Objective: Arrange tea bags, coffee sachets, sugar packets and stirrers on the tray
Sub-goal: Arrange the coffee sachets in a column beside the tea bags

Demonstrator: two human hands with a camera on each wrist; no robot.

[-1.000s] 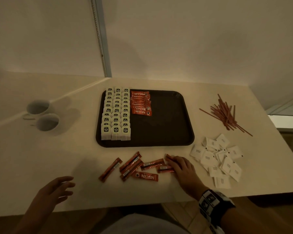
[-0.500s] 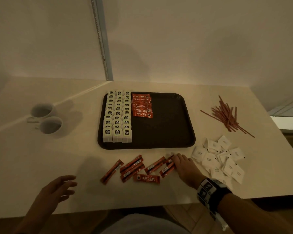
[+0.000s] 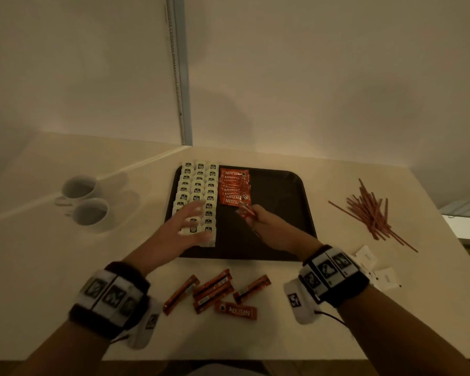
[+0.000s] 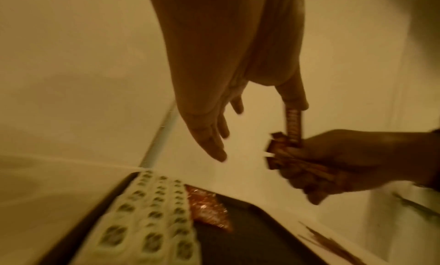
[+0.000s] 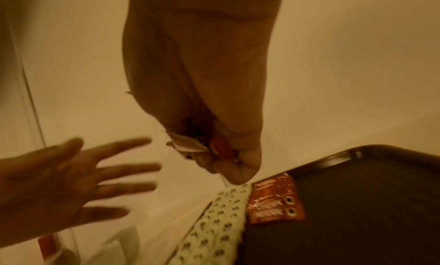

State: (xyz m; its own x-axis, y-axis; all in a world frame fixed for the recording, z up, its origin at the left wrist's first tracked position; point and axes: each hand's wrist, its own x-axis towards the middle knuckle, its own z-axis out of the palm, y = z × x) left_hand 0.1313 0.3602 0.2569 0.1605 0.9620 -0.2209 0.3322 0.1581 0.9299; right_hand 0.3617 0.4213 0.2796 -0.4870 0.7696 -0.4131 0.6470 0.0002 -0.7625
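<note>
Several red coffee sachets (image 3: 246, 213), gripped in the right hand (image 3: 266, 226) mid-frame over the dark plastic tray (image 3: 282, 213), should go flat below the laid row, left hand (image 3: 185, 232) open.

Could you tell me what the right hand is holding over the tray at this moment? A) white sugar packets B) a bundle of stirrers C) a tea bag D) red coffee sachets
D: the right hand grips red coffee sachets above the tray.
</note>
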